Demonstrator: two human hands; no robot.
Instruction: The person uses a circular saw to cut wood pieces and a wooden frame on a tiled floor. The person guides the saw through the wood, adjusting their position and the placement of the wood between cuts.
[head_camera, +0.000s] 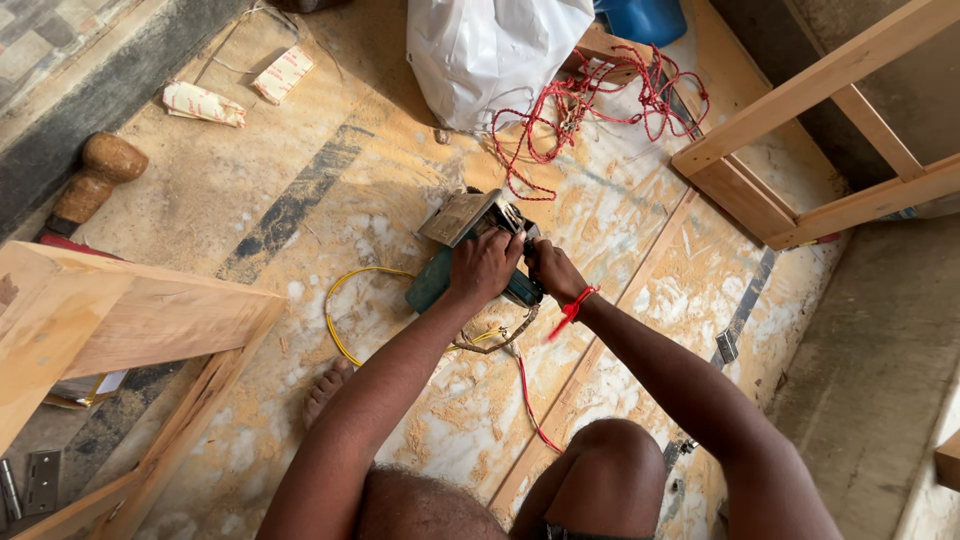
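1. Centre of the frame, on the sawdust-covered floor (250, 180), lies a green power tool (470, 250).
2. My left hand (483, 265) has its fingers closed over the tool's body; my right hand (552, 270) pinches its end beside the metal plate.
3. I judge I'm adjusting it; next calls for a steady grip, clear of the yellow cord (345, 300).

Two small flat rectangular packets in white wrapping with red print lie on the sawdust-strewn wooden floor (250, 170) near its top-left corner: one packet (203, 104) lies crumpled and slanted, the other packet (284, 74) just beside it to the right. A large white plastic sack (490, 55) stands at the floor's top edge.
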